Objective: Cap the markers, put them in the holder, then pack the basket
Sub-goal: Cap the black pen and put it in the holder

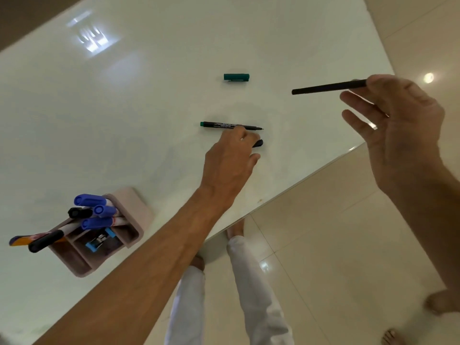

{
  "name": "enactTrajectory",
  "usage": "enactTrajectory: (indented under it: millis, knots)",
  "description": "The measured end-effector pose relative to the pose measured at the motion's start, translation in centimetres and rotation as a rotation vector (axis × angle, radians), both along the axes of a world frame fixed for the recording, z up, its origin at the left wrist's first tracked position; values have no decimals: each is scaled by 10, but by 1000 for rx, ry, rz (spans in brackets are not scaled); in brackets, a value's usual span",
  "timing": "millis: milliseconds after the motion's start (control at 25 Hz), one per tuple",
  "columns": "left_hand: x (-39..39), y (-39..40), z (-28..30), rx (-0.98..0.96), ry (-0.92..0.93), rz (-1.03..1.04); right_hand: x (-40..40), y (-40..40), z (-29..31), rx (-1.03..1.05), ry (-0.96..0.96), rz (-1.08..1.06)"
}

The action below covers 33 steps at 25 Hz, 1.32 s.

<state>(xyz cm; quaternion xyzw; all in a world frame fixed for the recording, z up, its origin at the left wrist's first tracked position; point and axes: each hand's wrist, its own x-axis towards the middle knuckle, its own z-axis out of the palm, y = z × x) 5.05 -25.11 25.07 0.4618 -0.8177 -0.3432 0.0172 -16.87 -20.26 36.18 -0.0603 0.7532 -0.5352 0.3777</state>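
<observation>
My left hand (230,155) curls round a small black cap (258,143) beside the uncapped green-ended marker (230,125) near the white table's (124,108) right edge; my right hand (398,125), other fingers spread, pinches a slim black marker (328,87).

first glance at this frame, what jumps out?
The right hand holds a black marker in the air over the table's right edge. The left hand reaches down on a black cap beside an uncapped green marker; its green cap lies farther off. Near left, a pink holder already has capped markers.
</observation>
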Motion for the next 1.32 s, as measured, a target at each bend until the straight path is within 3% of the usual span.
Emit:
enactTrajectory:
  millis: [280,360,480,680,760,880,1000,1320]
  knots:
    - [-11,-2,-3,-49,-62,25,7,20,3,8,-173,-51]
    - [-4,-2,9,34,21,121,19,21,3,65,-157,-30]
    - [11,2,37,277,212,321,47,25,4,190,-53,105]
    - [38,7,93,929,603,1004,111,35,20,197,-28,343]
    - [50,7,107,1059,741,1185,131,40,31,188,-18,423]
    - [67,8,119,1054,851,1290,154,45,40,161,126,604]
    - [80,12,126,1013,839,1309,165,45,43,169,264,724]
    - [129,38,142,940,804,1212,205,28,57,141,261,842]
